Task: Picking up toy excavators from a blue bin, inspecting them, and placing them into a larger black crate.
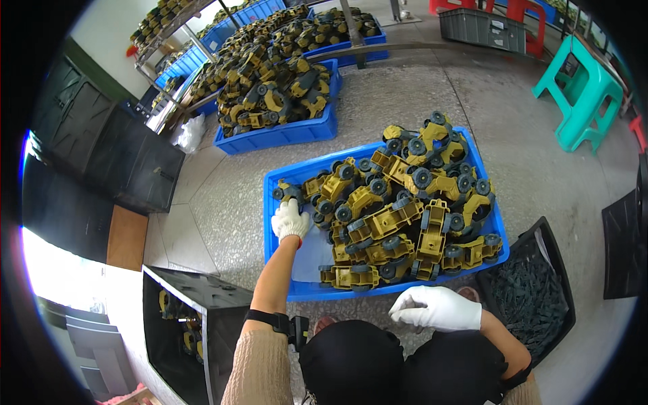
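Note:
My left hand, in a white knit glove, reaches into the left end of a blue crate. Its fingers are closed over the near part of a yellow and black toy truck by the crate's far left corner; the fingertips are partly hidden. A pile of similar toy trucks with dark wheels fills most of the crate, many tipped over or on their sides. Just outside the near rim, my right hand, in a smooth white glove, hovers above my knee. Its fingers are loosely bent, and nothing shows in them.
On the right stands a black bin holding small dark parts. An open black crate with more toys lies at the lower left. Beyond are another loaded blue crate, a grey crate and a green stool.

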